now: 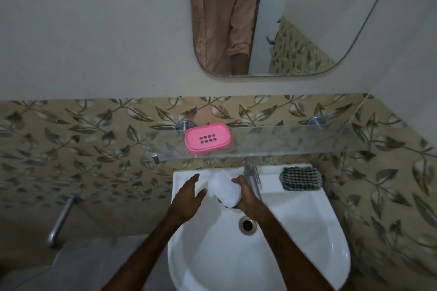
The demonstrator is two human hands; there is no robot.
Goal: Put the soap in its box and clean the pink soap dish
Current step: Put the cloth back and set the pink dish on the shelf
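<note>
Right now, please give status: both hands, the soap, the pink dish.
Right hand shut on blurred white soap-like object over white basin. Left hand open beside it. Pink plastic soap dish empty on glass shelf. Nothing blocking.

White object (pixel 223 190) in right hand (pixel 246 197): motion-blurred, soap or box unclear. Dark item beneath it mostly hidden by hand. Tap (pixel 252 176) base partly hidden behind right hand. Both forearms cut off at bottom edge. Mirror (pixel 307 19) cropped at top edge. Sink (pixel 331 231) front rim cut off below.
</note>
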